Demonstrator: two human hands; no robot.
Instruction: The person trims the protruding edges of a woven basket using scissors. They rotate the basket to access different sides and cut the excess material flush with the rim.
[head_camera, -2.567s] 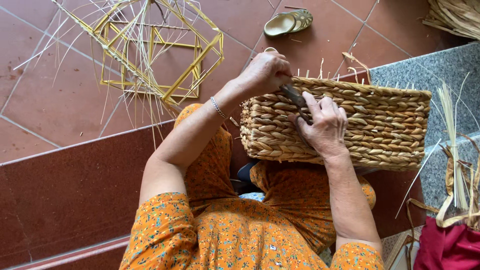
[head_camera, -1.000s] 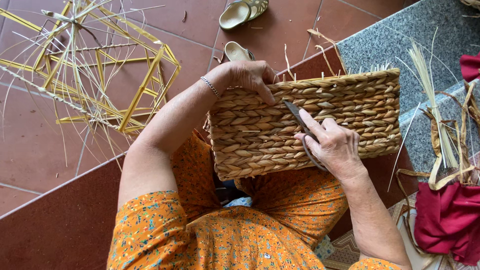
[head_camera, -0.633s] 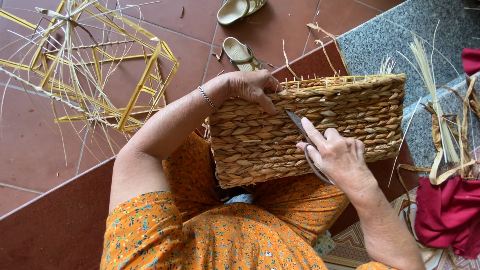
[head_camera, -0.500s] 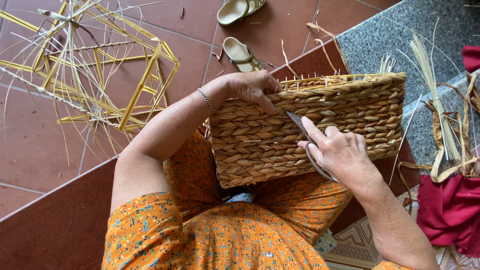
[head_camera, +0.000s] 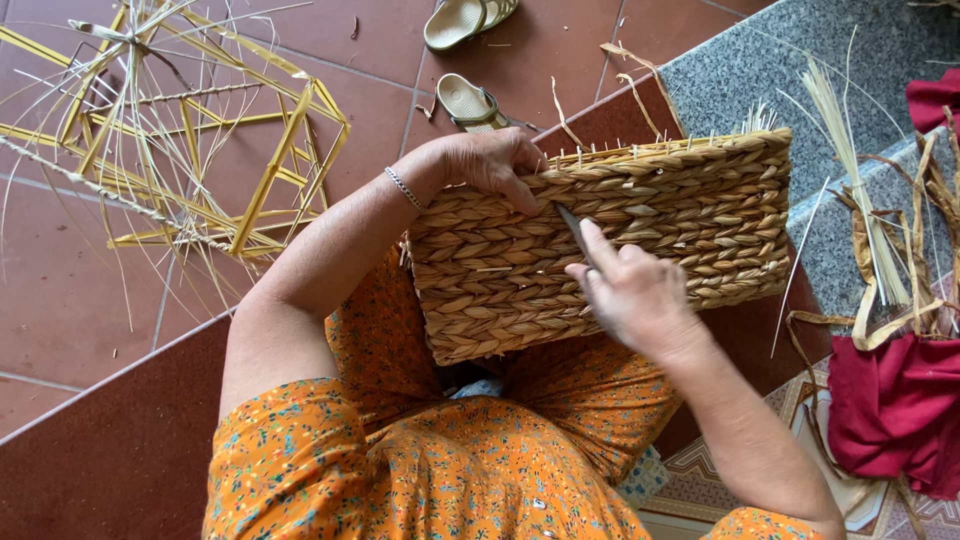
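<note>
So the woven basket (head_camera: 600, 250) is tan-gold with a chunky braided pattern in rows. The dress (head_camera: 420, 460) at 6 o'clock is bright orange with a tiny floral print in green, blue and white. Floor tiles (head_camera: 60, 270) are terracotta red; the slab (head_camera: 790, 60) at 1 o'clock is speckled grey. Yellow straw frame (head_camera: 190, 130) at 10 o'clock, beige sandals (head_camera: 470, 100) at 12, deep red cloth (head_camera: 895, 410) at 4. Silver bracelet (head_camera: 404, 187).
</note>
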